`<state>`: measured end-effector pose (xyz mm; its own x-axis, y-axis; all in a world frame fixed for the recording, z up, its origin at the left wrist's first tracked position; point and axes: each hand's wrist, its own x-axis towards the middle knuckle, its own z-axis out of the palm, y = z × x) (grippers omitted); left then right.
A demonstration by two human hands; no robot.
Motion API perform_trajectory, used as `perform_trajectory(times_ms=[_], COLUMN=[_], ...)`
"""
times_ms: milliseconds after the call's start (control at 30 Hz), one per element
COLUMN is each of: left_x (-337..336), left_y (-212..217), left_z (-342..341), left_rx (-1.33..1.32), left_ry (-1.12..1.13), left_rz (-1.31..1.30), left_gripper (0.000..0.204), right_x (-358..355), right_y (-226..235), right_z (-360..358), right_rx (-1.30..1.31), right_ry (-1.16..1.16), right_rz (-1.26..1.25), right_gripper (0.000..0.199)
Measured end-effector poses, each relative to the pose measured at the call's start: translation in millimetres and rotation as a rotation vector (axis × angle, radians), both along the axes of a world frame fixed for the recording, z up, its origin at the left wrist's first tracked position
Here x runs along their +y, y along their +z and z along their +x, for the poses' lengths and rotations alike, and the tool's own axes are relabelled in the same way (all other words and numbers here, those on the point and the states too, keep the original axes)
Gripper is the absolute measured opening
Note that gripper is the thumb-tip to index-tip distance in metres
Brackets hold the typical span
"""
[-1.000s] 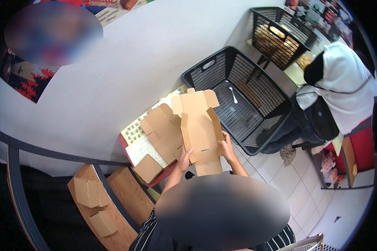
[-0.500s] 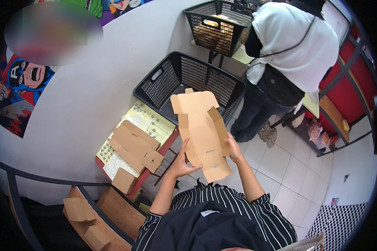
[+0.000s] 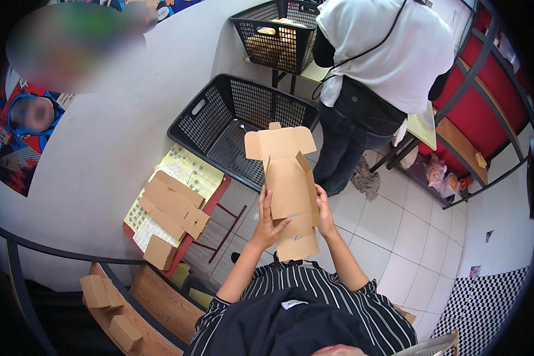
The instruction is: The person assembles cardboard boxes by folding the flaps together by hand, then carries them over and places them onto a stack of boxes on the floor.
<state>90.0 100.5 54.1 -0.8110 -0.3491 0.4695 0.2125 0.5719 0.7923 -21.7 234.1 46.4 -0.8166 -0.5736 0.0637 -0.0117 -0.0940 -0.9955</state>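
Observation:
A brown cardboard box, partly folded, is held in front of my body between both hands. Its two long sides stand raised, while the far lid flap with its rounded ears and the near end panel lie spread out. My left hand grips the left side near the front, thumb over the near end panel. On the right side, my right hand presses against the raised wall, fingers closed round it. Slots show along the near fold line.
A black plastic crate stands beyond the box. Flat cardboard lies on a red-edged table at left. Folded cardboard pieces sit on a wooden shelf. A person in white stands near another crate ahead.
The raised side walls now stand closer together, and my hands have drawn in along them. The view has shifted, so the surroundings sit further left.

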Motion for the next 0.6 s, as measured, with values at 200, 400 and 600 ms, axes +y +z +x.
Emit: perform_trajectory(times_ms=[200,400,600], left_x=[3,14,22], left_y=[-6,-1,8], left_z=[5,16,10], left_rx=[-0.023,-0.051,0.050], left_ry=[-0.023,-0.095,-0.114], left_rz=[0.214,0.593,0.648], left_gripper=[0.068,0.060,0.059], right_x=[18,46,66], right_y=[27,33,40], right_z=[6,11,7], right_rx=[0.129,-0.058,-0.174], right_ry=[0.061,0.253,0.347], right_rz=[0.069,-0.066,-0.309], right_gripper=[0.054,0.050,0.045])
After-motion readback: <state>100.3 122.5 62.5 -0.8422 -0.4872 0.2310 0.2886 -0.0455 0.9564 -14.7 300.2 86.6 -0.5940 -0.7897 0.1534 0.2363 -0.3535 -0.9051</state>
